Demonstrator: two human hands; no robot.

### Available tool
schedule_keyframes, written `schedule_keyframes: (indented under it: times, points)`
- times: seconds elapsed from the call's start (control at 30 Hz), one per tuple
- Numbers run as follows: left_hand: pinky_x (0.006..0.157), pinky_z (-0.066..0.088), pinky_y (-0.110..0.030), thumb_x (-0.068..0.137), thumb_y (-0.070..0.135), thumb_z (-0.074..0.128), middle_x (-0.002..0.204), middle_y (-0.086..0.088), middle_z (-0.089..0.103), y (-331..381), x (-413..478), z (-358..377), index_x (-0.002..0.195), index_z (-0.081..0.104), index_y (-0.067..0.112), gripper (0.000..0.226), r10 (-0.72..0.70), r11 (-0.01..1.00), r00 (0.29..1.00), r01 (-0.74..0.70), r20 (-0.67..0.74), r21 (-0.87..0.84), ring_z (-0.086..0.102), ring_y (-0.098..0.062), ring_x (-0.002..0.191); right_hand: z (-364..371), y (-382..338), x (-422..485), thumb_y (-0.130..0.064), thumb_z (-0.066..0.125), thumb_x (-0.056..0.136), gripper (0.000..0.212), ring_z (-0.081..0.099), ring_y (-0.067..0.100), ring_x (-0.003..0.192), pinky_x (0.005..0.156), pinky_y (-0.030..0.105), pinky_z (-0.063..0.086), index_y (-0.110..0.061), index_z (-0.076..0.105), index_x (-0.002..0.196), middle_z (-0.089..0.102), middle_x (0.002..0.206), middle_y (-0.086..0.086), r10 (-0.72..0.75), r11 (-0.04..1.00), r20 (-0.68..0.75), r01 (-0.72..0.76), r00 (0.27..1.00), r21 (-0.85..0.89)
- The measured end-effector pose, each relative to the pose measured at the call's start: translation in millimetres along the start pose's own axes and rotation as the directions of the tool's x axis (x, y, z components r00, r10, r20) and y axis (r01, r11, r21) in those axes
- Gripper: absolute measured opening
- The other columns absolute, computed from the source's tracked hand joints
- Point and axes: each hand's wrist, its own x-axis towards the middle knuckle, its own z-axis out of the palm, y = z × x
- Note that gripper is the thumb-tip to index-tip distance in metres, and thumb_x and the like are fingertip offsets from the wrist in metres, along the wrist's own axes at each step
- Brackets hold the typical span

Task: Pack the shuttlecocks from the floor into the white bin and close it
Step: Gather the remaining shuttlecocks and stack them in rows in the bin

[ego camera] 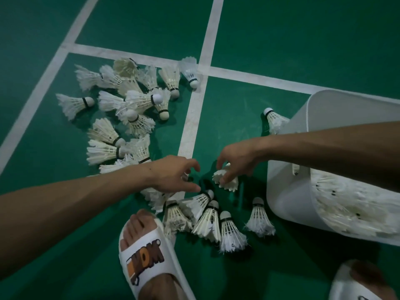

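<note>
The green court floor (281, 40) fills the room, with the white bin (287, 191) at four o'clock, already holding many shuttlecocks. A big scatter of shuttlecocks (138, 100) lies at ten o'clock and a smaller bunch (207, 221) at six. Gathering looks about half done. The right hand (236, 161), dead centre, curls round one shuttlecock (227, 182). The left hand (175, 176) beside it is spread loose and holds nothing. Next, I'd say: carry that one towards four o'clock and drop it in the bin.
</note>
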Motion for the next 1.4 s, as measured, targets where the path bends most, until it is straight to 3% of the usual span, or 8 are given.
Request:
schedule_keyframes:
  times: [0.1,0.23,0.5,0.63,0.77,0.97,1.13,1.4]
  points:
    - [0.083,0.043,-0.026,0.086,0.056,0.056,0.125,-0.006,0.059,13,7,15,0.136,0.038,0.024,0.062,0.001,0.999,1.0,-0.001,0.008,-0.054,0.055,-0.016,0.095,2,3,-1,-0.042,0.063,0.088,0.035,0.06,0.014,0.057,0.064,0.029,0.058,-0.01,0.072,0.101,0.07,0.092,0.008,-0.011,1.0,-0.015,0.012,1.0,0.023]
    - [0.086,0.046,-0.028,0.084,0.052,0.062,0.122,-0.009,0.061,22,16,31,0.138,0.035,0.021,0.068,-0.084,0.993,0.996,0.086,0.021,-0.076,0.058,-0.024,0.105,0,8,-2,-0.047,0.063,0.084,0.041,0.069,0.025,0.078,0.072,0.035,0.058,-0.009,0.074,0.094,0.073,0.091,0.008,0.041,0.996,-0.09,-0.049,0.995,-0.081]
    - [0.059,0.039,-0.018,0.078,0.021,0.072,0.089,0.005,0.057,23,22,25,0.13,0.05,0.015,0.057,-0.177,0.962,0.984,0.165,-0.035,-0.217,0.055,-0.015,0.078,-9,9,-14,-0.042,0.068,0.082,0.037,0.061,0.026,0.067,0.06,0.029,0.05,-0.006,0.068,0.076,0.063,0.067,0.005,0.052,0.99,-0.328,-0.092,0.943,-0.109]
    - [0.054,0.044,-0.023,0.074,0.016,0.078,0.078,-0.003,0.068,19,20,13,0.103,0.069,0.01,0.031,-0.263,0.769,0.965,0.219,0.015,-0.6,0.057,-0.013,0.061,-8,14,-16,-0.041,0.067,0.082,0.035,0.061,0.027,0.074,0.067,0.031,0.053,-0.006,0.07,0.082,0.065,0.078,0.008,0.046,0.986,-0.361,-0.101,0.931,-0.135]
    - [0.068,0.044,-0.038,0.071,0.008,0.08,0.101,-0.011,0.069,24,12,13,0.121,0.055,0.021,0.057,-0.163,0.535,0.969,0.244,0.184,-0.809,0.058,-0.028,0.083,-7,16,-16,-0.04,0.068,0.082,0.032,0.059,0.024,0.068,0.059,0.028,0.048,-0.008,0.065,0.074,0.063,0.072,0.005,0.031,0.986,-0.353,-0.086,0.935,-0.143]
    - [0.096,0.045,-0.031,0.084,0.021,0.07,0.148,-0.004,0.036,48,4,18,0.142,0.031,0.04,0.072,-0.004,0.919,0.945,0.132,0.326,-0.372,0.046,-0.021,0.124,-7,14,-16,-0.037,0.066,0.082,0.037,0.053,0.023,0.061,0.055,0.026,0.043,-0.01,0.054,0.061,0.052,0.06,0.003,0.006,0.982,-0.377,-0.077,0.926,-0.173]
    - [0.103,0.043,-0.04,0.087,0.028,0.067,0.147,0.0,0.038,58,12,22,0.14,0.034,0.038,0.064,-0.001,0.97,0.877,0.118,0.48,-0.215,0.047,-0.022,0.124,-6,12,-19,-0.035,0.065,0.083,0.038,0.052,0.023,0.062,0.056,0.025,0.042,-0.012,0.05,0.058,0.05,0.06,0.002,0.004,0.98,-0.38,-0.079,0.925,-0.183]
    - [0.101,0.044,-0.032,0.08,0.033,0.073,0.143,0.001,0.045,53,19,26,0.141,0.039,0.025,0.07,0.002,0.981,0.893,0.085,0.451,-0.172,0.049,-0.018,0.122,-6,12,-22,-0.034,0.063,0.085,0.036,0.053,0.02,0.059,0.057,0.028,0.047,-0.011,0.053,0.058,0.053,0.06,0.002,0.006,0.984,-0.378,-0.072,0.926,-0.161]
